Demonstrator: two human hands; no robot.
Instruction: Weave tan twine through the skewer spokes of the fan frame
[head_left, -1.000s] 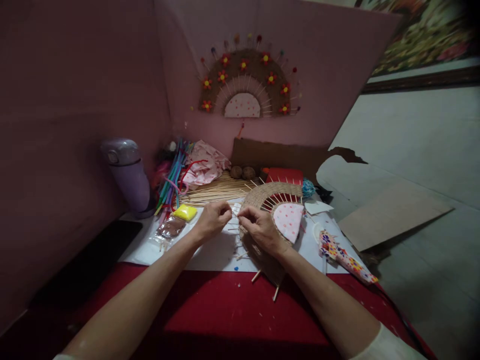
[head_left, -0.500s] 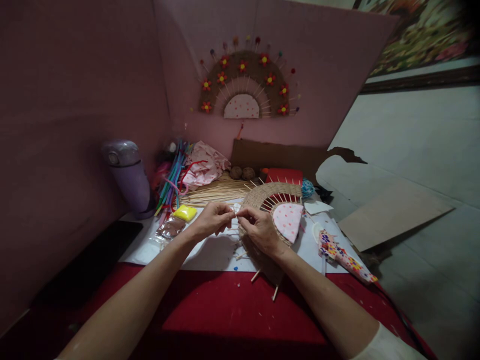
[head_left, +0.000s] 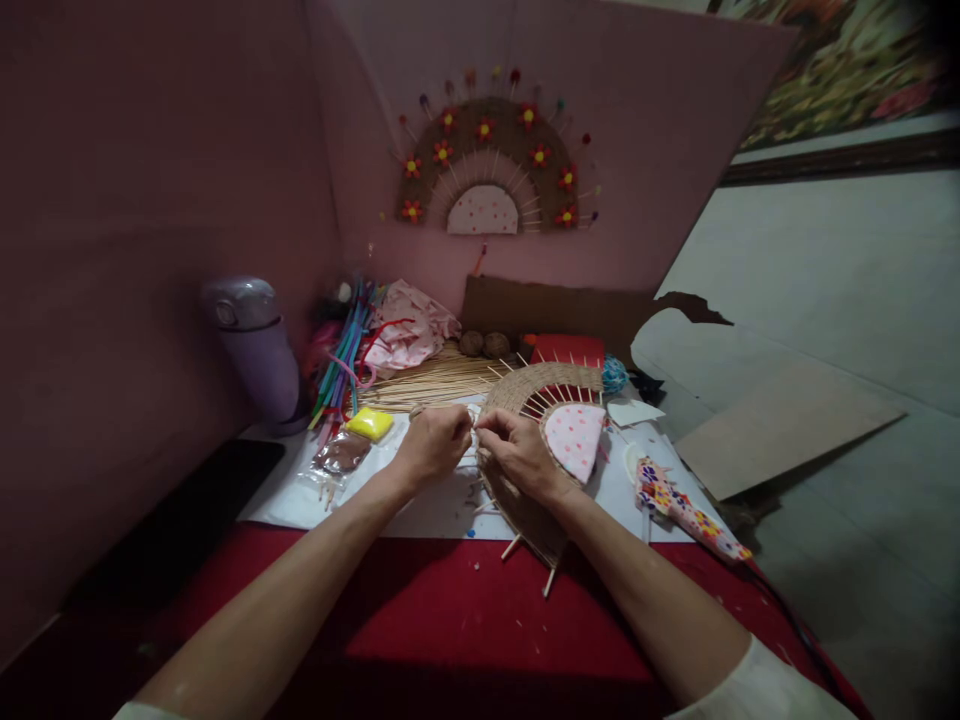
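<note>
A purple flask [head_left: 255, 345] stood at the far left by the pink wall. To its right lay a bunch of coloured pipe cleaners [head_left: 345, 350], crumpled pink paper [head_left: 409, 330] and a loose bundle of thin sticks [head_left: 435, 380]. A finished fan decoration [head_left: 487, 160] hung on the far wall above a brown cardboard sheet [head_left: 562, 305]. Nothing lay between the camera and the hands, though the right hand [head_left: 517, 455] covered part of the woven piece [head_left: 525, 392]. This piece lay on the white sheet [head_left: 442, 505] over the red cloth [head_left: 465, 620], at the middle of the table. It was a half-round of tan weaving with stick ends fanning from its rim and a pink dotted half-disc [head_left: 574, 440] at its core. The left hand [head_left: 435, 445] met the right at the piece's left edge, both pinched narrow, fingertips nearly touching; what they gripped was too small to tell. Counted: two hands, one woven piece, one flask, two brown balls [head_left: 484, 345], one yellow packet [head_left: 369, 424], one brown packet [head_left: 341, 455], one patterned paper cone [head_left: 686, 510].
</note>
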